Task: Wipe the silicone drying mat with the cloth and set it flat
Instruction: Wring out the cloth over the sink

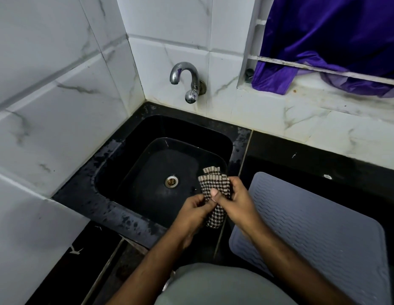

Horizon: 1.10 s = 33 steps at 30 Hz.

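A checked black-and-beige cloth (213, 190) is bunched between both hands over the right edge of the black sink (130, 150). My left hand (192, 211) grips its lower part from the left. My right hand (232, 198) grips it from the right, with the thumb pressed across the front. The grey silicone drying mat (312, 227) with a wavy ribbed surface lies flat on the black counter just right of my hands, and neither hand touches it.
A chrome tap (187, 81) juts from the tiled wall above the sink, whose drain (171, 181) sits in the middle. Purple fabric (323, 40) hangs over the window ledge at the top right. White marble-look tiles close in the left side.
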### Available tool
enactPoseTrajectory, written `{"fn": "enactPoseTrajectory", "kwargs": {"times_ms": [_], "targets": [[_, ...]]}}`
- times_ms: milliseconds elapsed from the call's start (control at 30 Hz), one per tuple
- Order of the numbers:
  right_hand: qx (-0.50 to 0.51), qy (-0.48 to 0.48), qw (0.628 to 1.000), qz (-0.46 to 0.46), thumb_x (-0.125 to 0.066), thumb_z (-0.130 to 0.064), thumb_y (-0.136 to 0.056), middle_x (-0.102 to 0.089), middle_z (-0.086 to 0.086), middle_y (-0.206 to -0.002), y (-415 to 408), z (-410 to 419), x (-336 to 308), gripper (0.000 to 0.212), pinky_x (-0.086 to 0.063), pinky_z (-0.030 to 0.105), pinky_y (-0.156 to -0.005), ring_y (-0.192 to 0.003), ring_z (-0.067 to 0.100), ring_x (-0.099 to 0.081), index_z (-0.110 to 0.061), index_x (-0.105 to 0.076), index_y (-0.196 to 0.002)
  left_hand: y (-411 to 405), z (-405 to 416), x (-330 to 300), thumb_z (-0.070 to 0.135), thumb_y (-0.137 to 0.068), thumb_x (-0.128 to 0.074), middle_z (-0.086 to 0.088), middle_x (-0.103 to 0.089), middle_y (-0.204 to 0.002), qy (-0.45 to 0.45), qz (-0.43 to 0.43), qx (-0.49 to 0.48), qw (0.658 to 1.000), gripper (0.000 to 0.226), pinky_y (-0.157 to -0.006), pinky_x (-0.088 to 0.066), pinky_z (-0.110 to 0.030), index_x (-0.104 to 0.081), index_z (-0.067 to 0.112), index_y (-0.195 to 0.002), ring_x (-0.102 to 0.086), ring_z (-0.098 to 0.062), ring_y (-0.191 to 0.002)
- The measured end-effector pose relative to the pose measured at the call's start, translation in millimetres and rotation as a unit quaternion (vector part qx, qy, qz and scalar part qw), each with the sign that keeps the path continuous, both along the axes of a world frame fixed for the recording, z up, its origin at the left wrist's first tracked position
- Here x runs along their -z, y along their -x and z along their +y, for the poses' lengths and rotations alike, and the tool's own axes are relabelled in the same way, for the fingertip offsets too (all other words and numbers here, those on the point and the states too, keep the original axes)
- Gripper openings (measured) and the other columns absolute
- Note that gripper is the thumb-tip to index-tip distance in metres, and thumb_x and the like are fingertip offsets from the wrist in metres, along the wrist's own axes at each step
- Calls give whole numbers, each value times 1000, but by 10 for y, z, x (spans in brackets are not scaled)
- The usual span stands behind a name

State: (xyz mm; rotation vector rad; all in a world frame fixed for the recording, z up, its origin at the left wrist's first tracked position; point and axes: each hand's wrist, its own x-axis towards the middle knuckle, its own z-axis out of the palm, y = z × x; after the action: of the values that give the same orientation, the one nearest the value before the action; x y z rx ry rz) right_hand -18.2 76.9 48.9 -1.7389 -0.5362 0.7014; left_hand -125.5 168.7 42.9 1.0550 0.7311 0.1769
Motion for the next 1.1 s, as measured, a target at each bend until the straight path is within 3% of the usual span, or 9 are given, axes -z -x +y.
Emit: {"fn": "enactPoseTrajectory", "kwargs": {"times_ms": [100, 200, 367, 533, 667, 767, 833, 933, 1100], "targets": [[17, 16, 997, -70, -73, -56, -75, -71, -8, -100, -47, -41, 14, 40, -58, 45, -82, -93, 7, -68, -38, -55, -105, -34, -14, 1, 26, -95, -68, -7, -73, -79, -68, 12, -9, 998, 25, -57, -51, -23, -71, 2, -103, -67, -11, -65], [23, 26, 989, -144, -72, -56, -81, -70, -9, -97, -70, -73, -41, 41, -60, 39, -73, -87, 3, -68, -33, -50, -107, -42, -22, -47, 23, -95, -68, -11, -75, -87, -54, -12, -22, 998, 23, -64, -55, -28, -71, 2, -104, -72, -19, -76], [26, 35, 987, -154, -68, -61, -80, -70, -8, -94, -96, -79, -124, 48, -61, 38, -66, -82, 3, -69, -32, -45, -111, -82, -32, -115, 16, -93, -67, -21, -73, -107, 86, -71, -25, 993, 22, -87, -57, -45, -69, 3, -111, -71, -32, -96], [70, 10, 992, -100, -73, -48, -82, -72, -7, -93, -112, -56, -102, 46, -61, 38, -71, -82, 3, -70, -30, -47, -116, -108, 35, -51, 6, -89, -68, -20, -69, -97, 120, -106, -37, 986, 7, -80, -55, -43, -68, 6, -96, -68, -28, -85], [110, 14, 992, -67, -64, -33, -93, -70, -5, -95, -126, -108, 121, 29, -59, 46, -76, -84, 8, -69, -34, -48, -117, -115, 52, 134, -4, -91, -66, -4, -59, -79, -45, -60, -55, 996, 24, -69, -53, -31, -51, 15, -86, -58, -18, -77], [76, 27, 994, -80, -62, -21, -93, -67, -10, -106, -97, -187, 345, 35, -58, 44, -84, -94, 6, -66, -40, -46, -119, -78, 69, 278, -5, -84, -67, -9, -63, -103, -179, -57, -22, 982, 32, -85, -54, -35, -51, 11, -107, -60, -18, -96], [50, 48, 991, -114, -64, -15, -90, -64, -17, -108, -77, -248, 488, 39, -55, 41, -90, -98, 2, -63, -38, -49, -117, -44, 74, 414, -9, -82, -64, -12, -61, -114, -219, -52, 17, 974, 40, -96, -51, -36, -53, 10, -116, -59, -15, -106], [18, 99, 984, -149, -65, -16, -89, -64, -12, -106, -38, -328, 655, 35, -55, 42, -86, -95, 6, -63, -38, -51, -113, 2, 20, 607, -17, -85, -60, 9, -64, -112, -269, -24, 63, 961, 42, -97, -47, -26, -53, 10, -116, -61, -4, -109], [1, 130, 975, -182, -62, -23, -92, -64, -8, -110, -63, -349, 712, 30, -55, 36, -85, -98, 8, -62, -36, -50, -116, -17, 55, 689, 2, -90, -64, 21, -63, -112, -325, 35, 145, 934, 41, -93, -50, -27, -50, 23, -123, -60, -3, -109]]}}
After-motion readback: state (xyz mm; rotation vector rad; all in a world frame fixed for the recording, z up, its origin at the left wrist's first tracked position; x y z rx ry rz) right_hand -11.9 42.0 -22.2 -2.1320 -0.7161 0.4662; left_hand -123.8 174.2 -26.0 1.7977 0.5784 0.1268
